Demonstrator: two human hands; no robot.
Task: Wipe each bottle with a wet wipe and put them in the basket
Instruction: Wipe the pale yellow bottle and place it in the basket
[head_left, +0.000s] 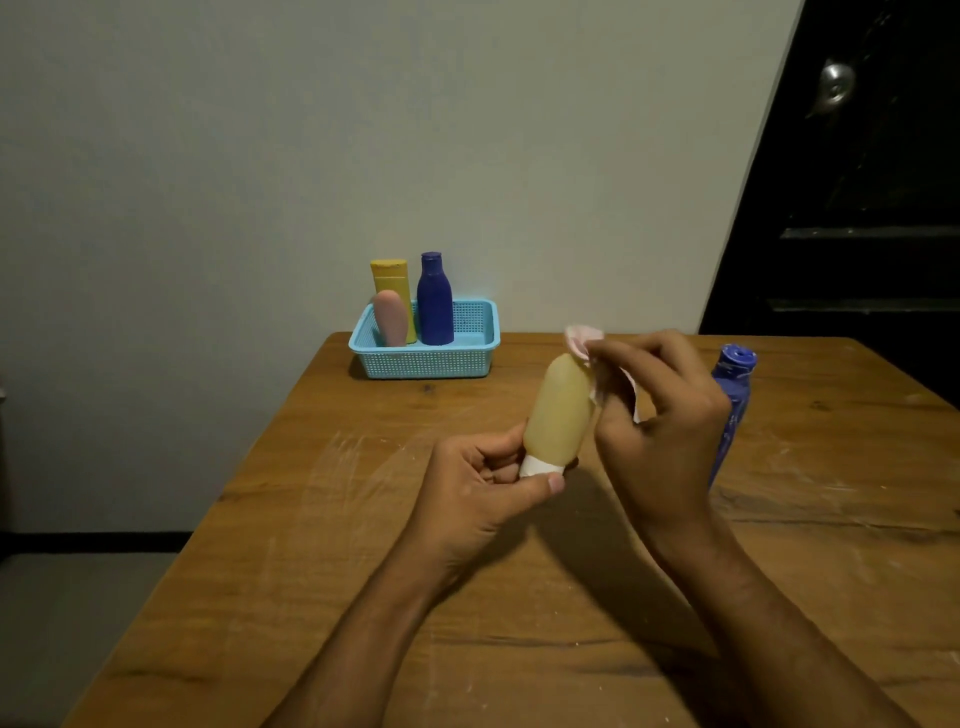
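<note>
My left hand (480, 483) grips a pale yellow bottle (558, 410) by its white cap, the bottle tilted with its base pointing up and away. My right hand (660, 410) pinches a crumpled white wet wipe (584, 340) against the bottle's upper right side. A light blue perforated basket (426, 358) stands at the table's far edge by the wall. In it stand a yellow bottle (392, 283), a pink bottle (390, 319) and a dark blue bottle (435, 301). Another blue bottle (732, 395) stands on the table just behind my right hand, partly hidden.
The wooden table (363, 597) is scratched with whitish marks. A plain wall rises behind the basket. A dark door (857, 182) with a metal knob is at the right. The table's left edge drops to a grey floor.
</note>
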